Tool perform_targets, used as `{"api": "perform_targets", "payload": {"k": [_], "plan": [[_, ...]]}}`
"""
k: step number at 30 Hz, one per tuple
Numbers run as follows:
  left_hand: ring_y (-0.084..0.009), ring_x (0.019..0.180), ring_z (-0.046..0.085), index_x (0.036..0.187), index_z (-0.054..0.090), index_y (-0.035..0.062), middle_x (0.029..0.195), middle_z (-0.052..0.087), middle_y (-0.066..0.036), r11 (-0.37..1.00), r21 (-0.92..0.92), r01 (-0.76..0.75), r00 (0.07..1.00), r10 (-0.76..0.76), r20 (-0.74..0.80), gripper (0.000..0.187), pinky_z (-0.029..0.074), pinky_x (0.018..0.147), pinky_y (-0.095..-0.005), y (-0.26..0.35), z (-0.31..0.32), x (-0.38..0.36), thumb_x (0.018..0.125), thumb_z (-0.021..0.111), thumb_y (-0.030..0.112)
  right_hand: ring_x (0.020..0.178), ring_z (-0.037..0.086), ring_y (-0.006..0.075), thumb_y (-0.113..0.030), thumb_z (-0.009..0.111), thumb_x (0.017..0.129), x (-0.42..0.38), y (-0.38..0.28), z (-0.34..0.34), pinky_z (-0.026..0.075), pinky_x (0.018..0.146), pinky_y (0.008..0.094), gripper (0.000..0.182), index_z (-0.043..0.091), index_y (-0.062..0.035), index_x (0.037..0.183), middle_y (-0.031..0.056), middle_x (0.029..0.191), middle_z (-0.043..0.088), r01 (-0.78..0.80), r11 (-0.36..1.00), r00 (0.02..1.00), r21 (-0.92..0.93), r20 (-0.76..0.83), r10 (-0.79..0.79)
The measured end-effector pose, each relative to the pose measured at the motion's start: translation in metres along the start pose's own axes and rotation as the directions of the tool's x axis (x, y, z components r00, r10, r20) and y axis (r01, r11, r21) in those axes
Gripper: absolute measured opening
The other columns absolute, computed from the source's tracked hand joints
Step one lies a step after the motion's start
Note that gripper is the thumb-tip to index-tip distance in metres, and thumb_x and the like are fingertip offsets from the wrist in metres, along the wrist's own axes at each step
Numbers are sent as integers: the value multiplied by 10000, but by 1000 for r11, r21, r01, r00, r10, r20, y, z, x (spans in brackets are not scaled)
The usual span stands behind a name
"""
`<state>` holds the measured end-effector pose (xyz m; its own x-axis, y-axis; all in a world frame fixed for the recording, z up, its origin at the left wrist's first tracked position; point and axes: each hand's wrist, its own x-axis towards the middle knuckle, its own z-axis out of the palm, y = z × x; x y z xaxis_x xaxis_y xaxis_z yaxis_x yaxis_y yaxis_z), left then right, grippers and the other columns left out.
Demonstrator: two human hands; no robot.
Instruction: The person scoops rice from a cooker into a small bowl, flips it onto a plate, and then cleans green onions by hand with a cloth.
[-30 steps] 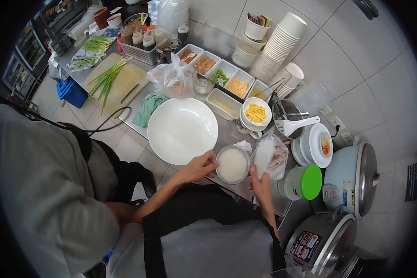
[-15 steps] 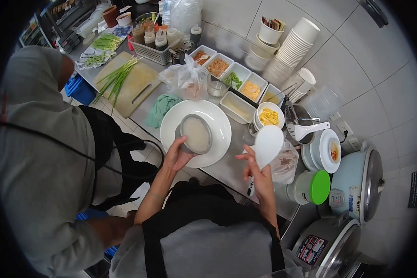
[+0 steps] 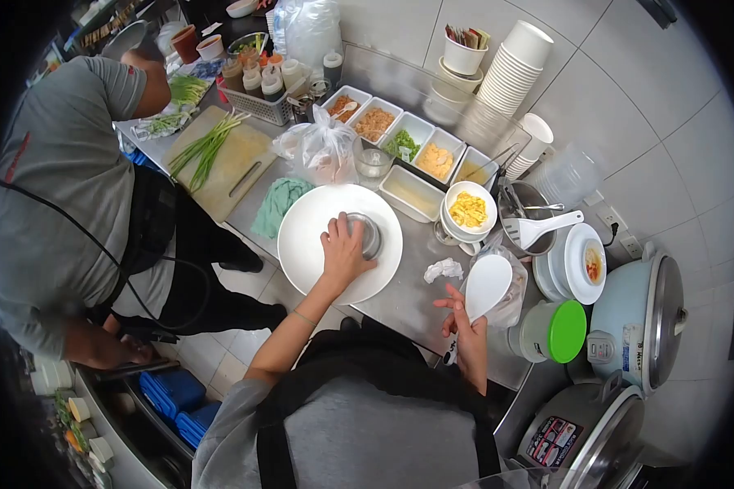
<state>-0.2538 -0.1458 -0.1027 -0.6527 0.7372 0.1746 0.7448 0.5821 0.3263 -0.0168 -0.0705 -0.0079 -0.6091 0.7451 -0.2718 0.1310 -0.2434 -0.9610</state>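
A large white plate lies on the steel counter in front of me. My left hand grips a small metal bowl, which is turned bottom up on the plate. Whatever lies beneath the bowl is hidden. Off to the right, my right hand closes around the handle of a white rice paddle, its broad blade pointing up and away from me. Behind the paddle are a crumpled white tissue and a clear plastic bag.
White containers of toppings line the back, beside a bowl of yellow egg pieces. Rice cookers stand right, near a green-lidded tub. Left are a green cloth, a cutting board with green onions, and a co-worker.
My left hand has turned the rice-filled bowl over onto the plate. The paddle has shifted slightly right and down, revealing the tissue. The co-worker has leaned away toward the far left.
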Motion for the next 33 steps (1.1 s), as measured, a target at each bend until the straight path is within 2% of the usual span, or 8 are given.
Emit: {"api": "perform_targets", "payload": {"k": [7,11,12,17,21,24,28,33], "plan": [[-391,1095,361,978,507,70,1218,371,-231,997,60,-57,995,62,-83,668,288,859,-563,-3,2,1,466,786,396,524,408,54,-179,441,907,21,-8,-19,349,498,200,326,534,3,1161,48,828,611,-11,1000,996,-16,84,13],[-377,999,438,977,473,46,1153,404,-243,969,-244,48,979,-94,-181,666,346,854,-461,-25,-12,1,510,786,403,544,470,90,-188,482,886,62,15,-19,387,518,246,269,598,-41,1079,63,734,617,135,966,937,-219,347,-52],[-320,970,475,1051,407,47,1124,416,-203,926,-356,127,981,-170,-91,653,400,831,-390,-27,-36,1,604,765,360,554,501,105,-188,498,877,72,24,-16,404,528,264,252,614,-53,1056,70,714,620,205,939,901,-278,429,-70],[-210,1051,444,1257,188,62,1150,405,-154,232,-939,254,843,-529,97,763,422,836,-327,-46,-100,-12,727,710,230,742,610,272,-162,586,804,100,30,45,455,659,366,170,627,-55,930,113,730,624,396,767,858,-505,501,-113],[-224,1069,421,1369,180,231,1203,393,-138,-191,-976,105,896,-408,176,719,354,924,-379,-58,-137,-16,795,612,215,847,585,323,-155,639,752,116,45,100,463,705,408,181,592,-53,893,112,872,618,555,602,813,-574,528,-245],[-208,1072,401,1374,218,247,1211,392,-111,-321,-942,97,921,-329,207,696,342,929,-385,-69,-140,-13,794,601,221,849,582,326,-141,636,741,120,49,127,468,698,423,203,570,-29,896,140,948,591,553,522,819,-649,538,-198],[-197,1071,402,1377,219,243,1205,407,-58,-189,-975,117,920,-350,178,700,341,939,-390,-91,-126,-13,791,595,171,796,589,348,-105,603,731,126,55,147,468,677,443,158,572,-1,846,171,901,592,534,418,838,-735,525,-147],[-223,1107,413,1367,229,226,1220,415,-81,-248,-950,189,885,-376,274,683,349,945,-396,-100,-123,-15,795,594,141,749,596,349,-154,613,670,140,48,154,465,659,439,177,592,7,740,187,782,603,452,438,869,-777,495,-20]]}}
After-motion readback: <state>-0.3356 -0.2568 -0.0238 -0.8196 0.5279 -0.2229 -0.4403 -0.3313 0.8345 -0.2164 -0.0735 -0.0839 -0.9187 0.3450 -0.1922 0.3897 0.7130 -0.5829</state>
